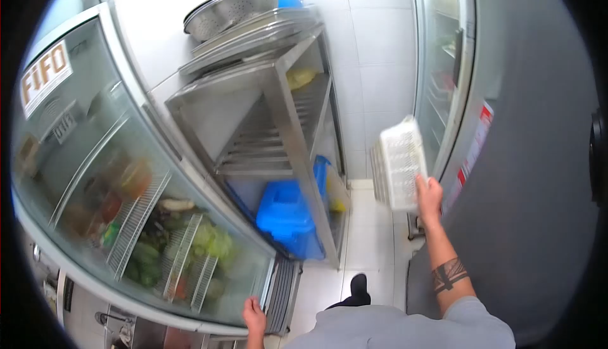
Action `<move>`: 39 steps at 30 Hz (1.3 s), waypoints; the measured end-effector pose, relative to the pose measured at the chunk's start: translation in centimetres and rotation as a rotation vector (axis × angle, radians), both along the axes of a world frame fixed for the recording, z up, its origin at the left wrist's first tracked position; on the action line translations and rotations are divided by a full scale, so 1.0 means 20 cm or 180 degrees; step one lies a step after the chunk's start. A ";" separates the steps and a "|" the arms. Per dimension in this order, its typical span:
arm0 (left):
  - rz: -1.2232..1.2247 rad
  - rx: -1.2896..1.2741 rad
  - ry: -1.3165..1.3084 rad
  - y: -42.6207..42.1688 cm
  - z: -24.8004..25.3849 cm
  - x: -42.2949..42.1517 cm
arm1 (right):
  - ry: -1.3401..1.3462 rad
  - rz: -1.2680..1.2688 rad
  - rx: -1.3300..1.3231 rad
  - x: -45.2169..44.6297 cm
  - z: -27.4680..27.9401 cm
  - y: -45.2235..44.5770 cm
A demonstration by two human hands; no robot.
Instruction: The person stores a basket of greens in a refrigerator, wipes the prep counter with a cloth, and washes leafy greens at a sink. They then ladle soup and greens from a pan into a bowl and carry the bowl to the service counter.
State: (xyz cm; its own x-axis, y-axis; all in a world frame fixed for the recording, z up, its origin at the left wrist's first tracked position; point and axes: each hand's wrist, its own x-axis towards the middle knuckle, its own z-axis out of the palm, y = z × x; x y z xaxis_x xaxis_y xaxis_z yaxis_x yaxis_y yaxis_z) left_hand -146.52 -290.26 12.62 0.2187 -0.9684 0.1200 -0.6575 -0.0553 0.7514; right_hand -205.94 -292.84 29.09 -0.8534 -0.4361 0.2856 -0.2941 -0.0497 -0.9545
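A white perforated plastic basket (399,165) is held tilted by my right hand (429,198), whose fingers are closed on its near right edge. My left hand (254,316) is low in the view, beside the lower edge of the glass-door fridge (126,159); its fingers look curled, and whether they touch the door is unclear. Behind the fridge's closed glass, green vegetables (212,241) and other produce rest on wire shelves.
A steel rack (285,114) stands ahead, with a metal colander (234,13) and trays on top and a blue bin (288,213) below. Another glass-door fridge (443,64) is at the back right, beside a large grey surface (538,159). Tiled floor (367,241) lies between.
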 end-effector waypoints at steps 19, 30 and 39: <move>-0.0533 -0.3810 -0.3956 -2.03 3.31 -2.30 | 0.3116 -0.1194 -0.1876 -2.18 1.45 -2.47; -0.1187 -0.1480 -0.5603 -3.61 3.39 -3.72 | 0.2797 -0.0520 -0.2956 -2.82 1.32 -2.96; -0.0728 -0.1764 -0.5470 -3.80 3.47 -3.70 | 0.2399 0.0978 -0.2460 -3.19 1.27 -3.09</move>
State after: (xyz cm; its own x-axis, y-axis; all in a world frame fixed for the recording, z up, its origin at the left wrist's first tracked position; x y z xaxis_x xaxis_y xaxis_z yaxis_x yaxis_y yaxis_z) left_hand -220.51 -366.20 82.03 -0.5978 -0.7325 0.3258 -0.5922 0.1295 -0.7953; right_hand -269.81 -354.62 54.55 -0.2351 -0.0805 0.9686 -0.6568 -0.7214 -0.2194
